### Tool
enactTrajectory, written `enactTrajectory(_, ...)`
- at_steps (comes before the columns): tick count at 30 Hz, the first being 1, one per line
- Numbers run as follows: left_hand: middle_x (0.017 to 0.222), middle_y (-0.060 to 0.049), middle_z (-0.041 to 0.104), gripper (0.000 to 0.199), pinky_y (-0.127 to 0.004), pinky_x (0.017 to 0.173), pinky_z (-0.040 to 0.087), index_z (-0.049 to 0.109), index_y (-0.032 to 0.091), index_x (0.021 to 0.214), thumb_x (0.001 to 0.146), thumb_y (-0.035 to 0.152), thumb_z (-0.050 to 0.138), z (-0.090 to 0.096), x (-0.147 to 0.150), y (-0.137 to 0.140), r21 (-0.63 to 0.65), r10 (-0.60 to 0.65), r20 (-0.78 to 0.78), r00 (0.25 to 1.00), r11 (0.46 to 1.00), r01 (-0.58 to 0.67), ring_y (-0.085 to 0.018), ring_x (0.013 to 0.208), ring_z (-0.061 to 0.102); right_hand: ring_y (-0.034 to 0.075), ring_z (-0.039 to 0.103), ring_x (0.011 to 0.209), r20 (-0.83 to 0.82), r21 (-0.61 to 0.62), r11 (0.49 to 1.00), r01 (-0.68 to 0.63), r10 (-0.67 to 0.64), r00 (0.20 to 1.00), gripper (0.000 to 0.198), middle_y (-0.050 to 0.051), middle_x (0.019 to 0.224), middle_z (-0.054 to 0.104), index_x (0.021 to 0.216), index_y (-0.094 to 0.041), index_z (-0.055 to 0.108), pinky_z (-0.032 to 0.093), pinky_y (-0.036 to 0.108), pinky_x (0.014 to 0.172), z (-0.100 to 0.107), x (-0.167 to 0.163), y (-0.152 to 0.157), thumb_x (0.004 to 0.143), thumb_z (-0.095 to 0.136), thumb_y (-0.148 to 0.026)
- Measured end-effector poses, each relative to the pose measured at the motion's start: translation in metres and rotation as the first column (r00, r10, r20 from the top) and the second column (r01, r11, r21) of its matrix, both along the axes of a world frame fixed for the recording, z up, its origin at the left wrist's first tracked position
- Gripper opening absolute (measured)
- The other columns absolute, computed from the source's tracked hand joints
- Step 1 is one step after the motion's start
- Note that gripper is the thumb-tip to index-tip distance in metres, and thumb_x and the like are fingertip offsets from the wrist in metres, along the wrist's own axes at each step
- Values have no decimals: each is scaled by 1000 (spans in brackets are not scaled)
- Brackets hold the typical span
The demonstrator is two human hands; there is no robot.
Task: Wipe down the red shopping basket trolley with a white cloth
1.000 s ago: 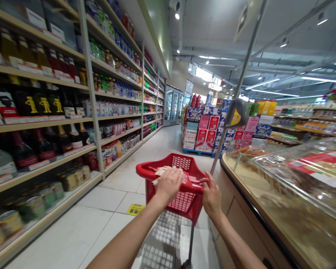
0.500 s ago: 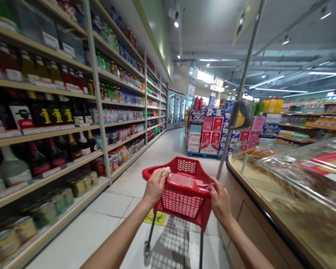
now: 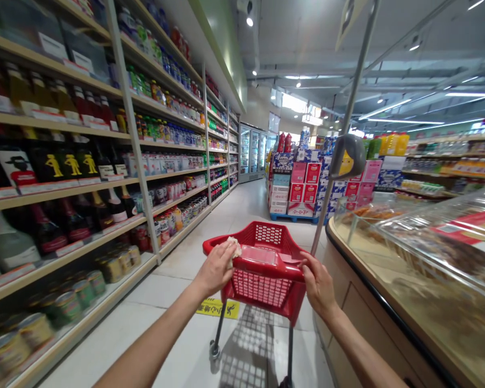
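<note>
A red shopping cart [image 3: 262, 288] with a plastic mesh basket stands in front of me on the tiled floor. My left hand [image 3: 217, 265] is closed on a crumpled off-white cloth or tissue [image 3: 234, 247], pressed against the left part of the cart's handle. Which of the two it is, I cannot tell. At the handle's right end, my right hand [image 3: 318, 283] has its fingers wrapped round the red bar. Between my hands lies a flat, pale red panel [image 3: 261, 255] on the handle.
Shelves of bottles and cans [image 3: 76, 186] line the left side. Stacked drink cartons [image 3: 303, 188] stand ahead on a blue pallet. A glass-topped food counter [image 3: 388, 258] runs close along the right, beside a metal pole [image 3: 323, 210]. A yellow floor sticker [image 3: 218, 308] lies beneath the cart.
My left hand has slid slightly left along the handle with the crumpled cloth or tissue. My right hand keeps its grip. The view has shifted slightly.
</note>
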State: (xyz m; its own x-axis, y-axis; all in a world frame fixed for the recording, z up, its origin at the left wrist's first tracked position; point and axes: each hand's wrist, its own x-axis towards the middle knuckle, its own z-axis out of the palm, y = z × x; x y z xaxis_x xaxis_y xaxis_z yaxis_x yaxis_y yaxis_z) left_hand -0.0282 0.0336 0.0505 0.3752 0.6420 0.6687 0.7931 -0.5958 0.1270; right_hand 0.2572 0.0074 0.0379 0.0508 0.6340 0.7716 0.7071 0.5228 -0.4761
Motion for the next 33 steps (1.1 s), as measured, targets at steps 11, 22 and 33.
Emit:
enactTrajectory(11,117,-6,56,41,-35,98,36,54,18,108,72,17,35,10,-12,11,-71,28,82,996,997,-23,-17,112,47,18,55,77,10,44,998,-43,42,999,31,2,83,61,108,-20,49,43,33,72,1,4,1,81,39,-31)
enactTrajectory(22,117,-9,53,32,-44,101,30,58,17,93,66,19,41,11,-32,19,-196,237,570,787,969,-150,-24,115,43,19,55,78,92,46,998,-40,36,995,34,4,87,61,110,-20,48,43,36,73,0,6,0,80,40,-32)
enactTrajectory(33,106,-8,61,51,-36,79,49,41,16,118,72,39,46,41,57,-46,-256,102,961,259,687,680,-22,91,60,18,58,78,57,-84,996,-7,11,998,32,5,84,64,100,-17,57,43,33,73,20,-1,2,81,36,-31)
